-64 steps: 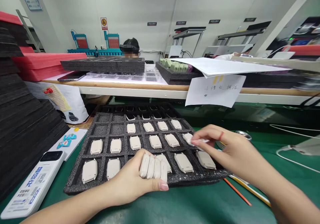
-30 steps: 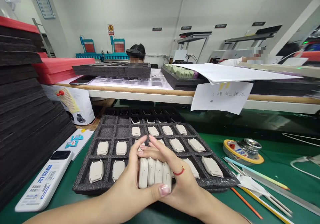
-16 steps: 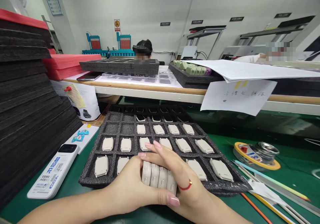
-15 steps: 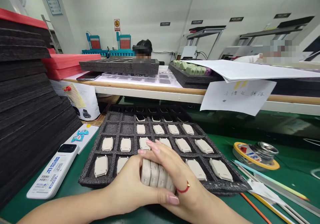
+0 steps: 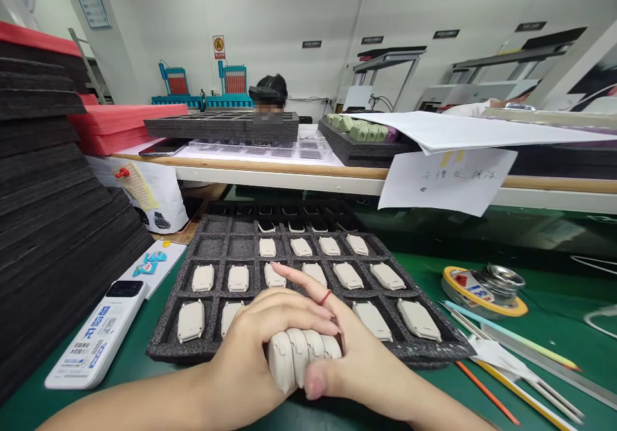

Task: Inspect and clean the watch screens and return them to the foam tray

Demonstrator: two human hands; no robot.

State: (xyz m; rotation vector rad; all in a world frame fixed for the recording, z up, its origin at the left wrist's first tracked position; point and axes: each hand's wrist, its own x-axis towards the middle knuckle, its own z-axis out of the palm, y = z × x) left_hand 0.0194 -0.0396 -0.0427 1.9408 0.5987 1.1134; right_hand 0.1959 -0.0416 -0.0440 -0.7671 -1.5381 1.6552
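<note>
Several beige watch-shaped cases (image 5: 299, 354) stand side by side in a row, held between my two hands above the front edge of a black foam tray (image 5: 164, 334). My left hand (image 5: 255, 334) curls over their top and left side. My right hand (image 5: 354, 347) wraps the right side, its thumb across the front and its index finger stretched toward the tray. More beige cases (image 5: 419, 319) lie in separate compartments of the tray. Dark-faced pieces (image 5: 296, 225) sit in the rows farther back. Two compartments at the back left show bare foam.
Stacked black foam trays (image 5: 43, 225) rise at the left, beside a white box-shaped device (image 5: 96, 334). At the right are a tape roll (image 5: 484, 293) and tweezers (image 5: 530, 379). A shelf (image 5: 289, 175) crosses behind; a person's head (image 5: 270, 94) shows beyond.
My left fingers have moved over the top of the held cases, and my right thumb has come round to their front. The cases are tilted differently and sit slightly lower.
</note>
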